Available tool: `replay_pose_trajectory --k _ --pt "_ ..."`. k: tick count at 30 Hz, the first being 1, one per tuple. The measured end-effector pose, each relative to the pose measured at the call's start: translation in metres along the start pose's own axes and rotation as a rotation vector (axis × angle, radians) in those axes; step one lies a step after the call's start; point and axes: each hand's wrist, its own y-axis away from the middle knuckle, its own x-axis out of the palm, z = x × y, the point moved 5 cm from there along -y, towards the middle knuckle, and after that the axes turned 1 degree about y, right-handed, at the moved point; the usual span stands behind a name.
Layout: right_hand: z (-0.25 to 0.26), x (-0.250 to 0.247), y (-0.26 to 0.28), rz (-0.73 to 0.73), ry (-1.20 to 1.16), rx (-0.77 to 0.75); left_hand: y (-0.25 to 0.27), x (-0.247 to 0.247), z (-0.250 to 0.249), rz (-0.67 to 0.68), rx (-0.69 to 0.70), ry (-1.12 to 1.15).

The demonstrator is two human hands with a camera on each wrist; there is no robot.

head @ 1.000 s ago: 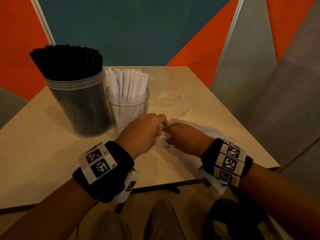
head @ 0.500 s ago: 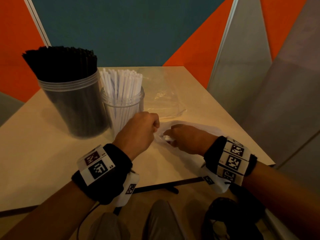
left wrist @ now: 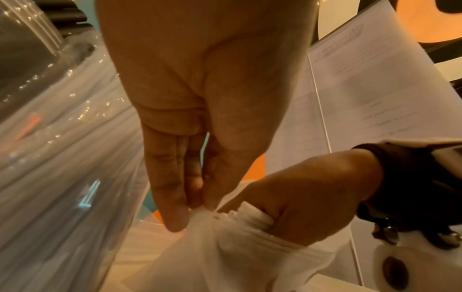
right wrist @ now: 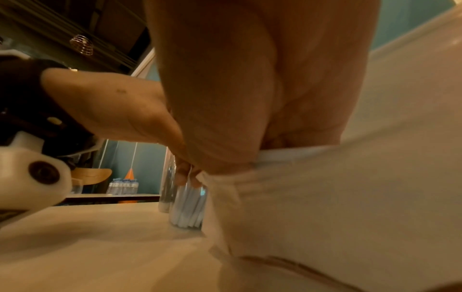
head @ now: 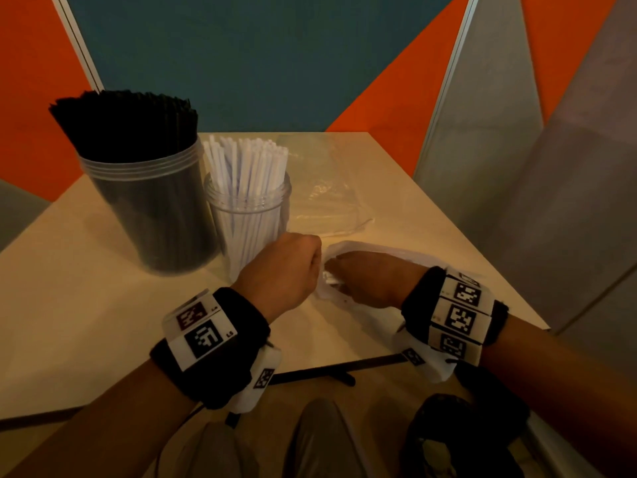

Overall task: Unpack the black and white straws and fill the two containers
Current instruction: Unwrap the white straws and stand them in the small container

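Note:
A tall clear container packed with black straws stands at the table's left. Beside it a smaller clear jar holds white straws. In front of the jar lies a white plastic bag of white straws. My left hand pinches the bag's open edge between thumb and fingers. My right hand reaches into the bag's mouth and grips a bunch of white straws, whose ends show at its fingers. The bag fills the right wrist view.
An empty clear plastic wrapper lies flat behind the bag, right of the jar. The table ends close at its right edge, with grey and orange partition panels beyond. My knees sit below the front edge.
Both hands stayed at the bag's mouth. The right hand's fingers have gone deeper into the bag onto the straws, while the left keeps its pinch on the edge.

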Motion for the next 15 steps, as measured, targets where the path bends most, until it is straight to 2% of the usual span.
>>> replay_pose_trajectory --k 3,6,11,15 --pt "0.003 0.004 -0.001 0.06 0.042 -0.002 0.002 0.001 0.0 0.011 0.001 -0.004" --pt "0.002 0.0 0.002 0.066 -0.025 0.031 0.005 0.0 0.0 0.003 0.006 -0.003" --pt "0.003 -0.029 0.006 -0.104 -0.068 0.021 0.005 -0.008 0.003 -0.033 -0.013 -0.008" --pt "0.005 -0.046 0.016 -0.159 -0.106 -0.016 0.005 -0.012 0.005 -0.019 -0.076 -0.012"
